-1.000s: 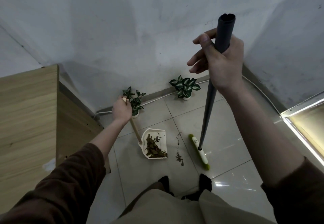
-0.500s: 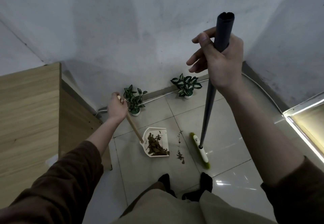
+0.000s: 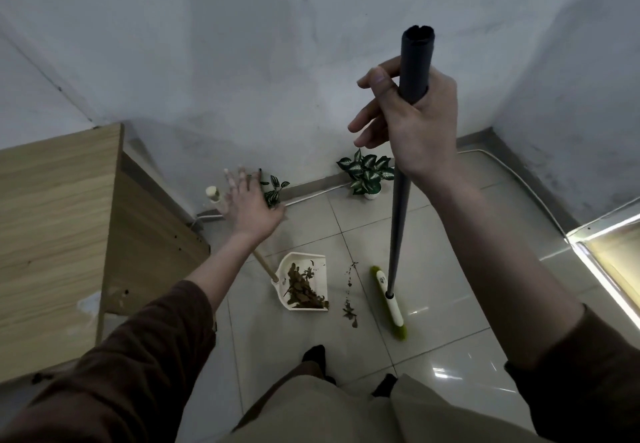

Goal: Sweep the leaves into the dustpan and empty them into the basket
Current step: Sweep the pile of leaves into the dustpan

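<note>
A white dustpan (image 3: 320, 262) sits on the tiled floor holding a heap of brown leaves (image 3: 304, 288). Its wooden handle (image 3: 266, 264) rises up and to the left, its tip showing beside my fingers. My left hand (image 3: 251, 205) is blurred, fingers spread, over that handle's upper part and not gripping it. My right hand (image 3: 414, 120) is closed around the top of the dark broom pole (image 3: 398, 221). The green and white broom head (image 3: 389, 299) rests on the floor right of the dustpan. A thin line of leaf scraps (image 3: 349, 299) lies between pan and broom. No basket is in view.
A wooden table (image 3: 52, 228) stands at the left. Two small potted plants (image 3: 367, 172) stand by the back wall, with a white cable along the skirting. A lit glass panel (image 3: 616, 255) is at the right. My feet in dark socks (image 3: 313, 356) are just behind the dustpan.
My left hand has let go of the dustpan handle and opened, fingers spread. The handle now stands free. My right hand and the broom have barely moved.
</note>
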`<action>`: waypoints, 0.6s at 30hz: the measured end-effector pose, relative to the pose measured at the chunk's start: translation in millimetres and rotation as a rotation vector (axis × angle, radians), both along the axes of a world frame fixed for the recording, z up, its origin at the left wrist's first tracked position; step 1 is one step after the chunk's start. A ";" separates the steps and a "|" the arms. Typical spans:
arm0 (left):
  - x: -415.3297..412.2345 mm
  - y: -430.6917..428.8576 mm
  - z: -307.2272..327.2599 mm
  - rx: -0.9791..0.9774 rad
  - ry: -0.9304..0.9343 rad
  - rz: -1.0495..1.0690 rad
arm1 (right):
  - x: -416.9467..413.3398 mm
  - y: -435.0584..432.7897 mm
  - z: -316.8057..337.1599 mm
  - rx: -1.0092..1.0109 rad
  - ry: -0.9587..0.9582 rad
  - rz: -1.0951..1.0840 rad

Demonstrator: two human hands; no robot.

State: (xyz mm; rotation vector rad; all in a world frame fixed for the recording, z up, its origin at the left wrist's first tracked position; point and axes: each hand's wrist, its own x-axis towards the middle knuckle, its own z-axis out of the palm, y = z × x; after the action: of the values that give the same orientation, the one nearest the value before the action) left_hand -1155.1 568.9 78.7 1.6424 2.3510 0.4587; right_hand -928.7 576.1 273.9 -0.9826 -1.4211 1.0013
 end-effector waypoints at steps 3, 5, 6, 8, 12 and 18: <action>59.0 0.4 3.2 -0.054 -0.226 -0.216 | 25.8 -4.8 6.4 -0.009 -0.001 0.022; 99.9 0.6 7.6 -0.152 -0.346 -0.382 | 41.6 -9.3 11.5 -0.018 -0.003 0.059; 121.2 0.3 10.2 -0.208 -0.369 -0.455 | 50.1 -11.9 14.4 -0.023 -0.007 0.081; 161.4 0.2 15.7 -0.290 -0.434 -0.543 | 65.0 -17.6 20.4 -0.027 -0.022 0.123; 223.7 1.5 29.5 -0.311 -0.583 -0.638 | 88.3 -31.3 32.3 -0.013 -0.037 0.230; 256.9 -13.3 35.0 -0.340 -0.703 -0.700 | 127.3 -33.5 51.9 0.012 0.006 0.440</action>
State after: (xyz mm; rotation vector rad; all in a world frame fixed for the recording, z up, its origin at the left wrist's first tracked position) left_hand -898.2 555.6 113.7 1.6401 1.1869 0.3702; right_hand -801.4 542.6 325.8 -0.6666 -1.6764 1.3086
